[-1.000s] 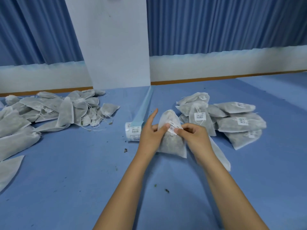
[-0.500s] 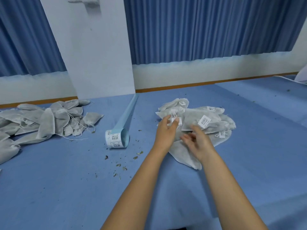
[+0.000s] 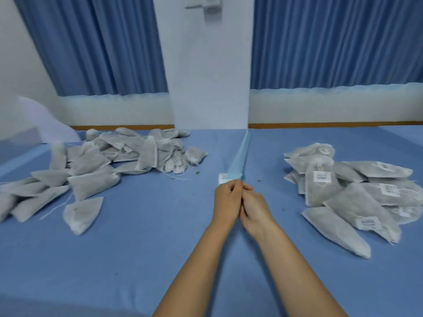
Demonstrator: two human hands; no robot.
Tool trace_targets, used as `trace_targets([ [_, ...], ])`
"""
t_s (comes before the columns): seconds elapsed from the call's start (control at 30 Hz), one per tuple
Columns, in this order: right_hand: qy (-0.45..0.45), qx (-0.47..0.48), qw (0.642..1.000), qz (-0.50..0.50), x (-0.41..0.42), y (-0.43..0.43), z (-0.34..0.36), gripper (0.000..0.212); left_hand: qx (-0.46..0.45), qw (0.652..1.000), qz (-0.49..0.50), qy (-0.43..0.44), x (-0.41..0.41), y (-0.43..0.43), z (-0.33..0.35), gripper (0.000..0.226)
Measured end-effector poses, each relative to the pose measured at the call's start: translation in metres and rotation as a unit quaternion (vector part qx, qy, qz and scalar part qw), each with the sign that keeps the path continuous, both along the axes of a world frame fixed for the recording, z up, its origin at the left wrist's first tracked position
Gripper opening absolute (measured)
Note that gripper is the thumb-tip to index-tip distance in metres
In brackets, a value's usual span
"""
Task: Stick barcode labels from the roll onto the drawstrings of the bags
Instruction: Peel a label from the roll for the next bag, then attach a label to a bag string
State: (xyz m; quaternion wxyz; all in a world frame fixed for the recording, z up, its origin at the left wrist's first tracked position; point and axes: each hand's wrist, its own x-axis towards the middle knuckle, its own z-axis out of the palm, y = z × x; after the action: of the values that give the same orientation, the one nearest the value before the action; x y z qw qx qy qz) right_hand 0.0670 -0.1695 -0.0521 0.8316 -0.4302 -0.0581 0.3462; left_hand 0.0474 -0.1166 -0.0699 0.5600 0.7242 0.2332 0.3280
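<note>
The left hand [image 3: 227, 200] curls onto the label roll [image 3: 225, 179] just beyond its knuckles, the right hand's [image 3: 253, 209] hold is hidden; its labels [image 3: 222, 176] seem light, limp and sticky, best peeled by a corner.

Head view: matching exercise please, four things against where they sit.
1 unlabelled bags
2 labelled bags
3 label roll
4 backing strip

A right side of table
B centre, at left hand and right hand
C left side of table
D running from roll to pillar

Pairs: 1-C, 2-A, 3-B, 4-D
</note>
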Motion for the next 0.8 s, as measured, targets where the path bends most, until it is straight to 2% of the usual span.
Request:
trace_targets([
  [0.1, -0.02, -0.013, 0.998, 0.062, -0.034, 0.054, -0.013, 0.034, 0.009, 0.998, 0.061, 0.005, -0.044, 0.051, -0.011, 0.042],
  [0.2, -0.063, -0.076, 0.989, 0.111, -0.064, 0.097, -0.03, 0.031, 0.024, 0.993, 0.104, 0.045, -0.084, 0.089, -0.024, 0.033],
  [0.27, -0.111, -0.114, 0.979, 0.13, -0.077, 0.121, -0.04, 0.03, 0.105, 0.971, 0.18, 0.122, -0.107, 0.114, -0.032, 0.022],
  [0.3, -0.142, -0.133, 0.972, 0.134, -0.08, 0.132, -0.045, 0.029, 0.161, 0.934, 0.249, 0.201, -0.119, 0.129, -0.037, 0.027],
  [0.33, -0.177, -0.155, 0.963, 0.13, -0.082, 0.141, -0.049, 0.029, 0.203, 0.878, 0.328, 0.285, -0.132, 0.148, -0.042, 0.04],
  [0.37, -0.218, -0.185, 0.951, 0.12, -0.081, 0.15, -0.053, 0.028, 0.199, 0.823, 0.403, 0.348, -0.148, 0.167, -0.044, 0.053],
  [0.4, -0.265, -0.218, 0.933, 0.109, -0.08, 0.157, -0.057, 0.027, 0.164, 0.784, 0.46, 0.383, -0.164, 0.184, -0.043, 0.061],
  [0.43, -0.314, -0.253, 0.909, 0.102, -0.079, 0.163, -0.06, 0.022, 0.116, 0.769, 0.488, 0.397, -0.176, 0.201, -0.042, 0.064],
  [0.47, -0.358, -0.281, 0.885, 0.099, -0.076, 0.167, -0.062, 0.017, 0.096, 0.77, 0.476, 0.413, -0.184, 0.215, -0.044, 0.062],
  [0.53, -0.408, -0.307, 0.855, 0.09, -0.069, 0.178, -0.066, 0.01, 0.152, 0.816, 0.36, 0.426, -0.182, 0.235, -0.051, 0.055],
  [0.6, -0.427, -0.312, 0.846, 0.068, -0.058, 0.19, -0.067, 0.019, 0.218, 0.868, 0.231, 0.382, -0.165, 0.242, -0.054, 0.054],
  [0.63, -0.433, -0.315, 0.843, 0.048, -0.051, 0.194, -0.065, 0.028, 0.229, 0.883, 0.207, 0.355, -0.157, 0.244, -0.056, 0.054],
  [0.7, -0.439, -0.339, 0.832, 0.003, -0.029, 0.206, -0.063, 0.055, 0.246, 0.875, 0.276, 0.312, -0.146, 0.26, -0.059, 0.056],
  [0.8, -0.441, -0.381, 0.811, -0.047, 0.015, 0.228, -0.063, 0.094, 0.227, 0.819, 0.432, 0.302, -0.143, 0.304, -0.052, 0.057],
])
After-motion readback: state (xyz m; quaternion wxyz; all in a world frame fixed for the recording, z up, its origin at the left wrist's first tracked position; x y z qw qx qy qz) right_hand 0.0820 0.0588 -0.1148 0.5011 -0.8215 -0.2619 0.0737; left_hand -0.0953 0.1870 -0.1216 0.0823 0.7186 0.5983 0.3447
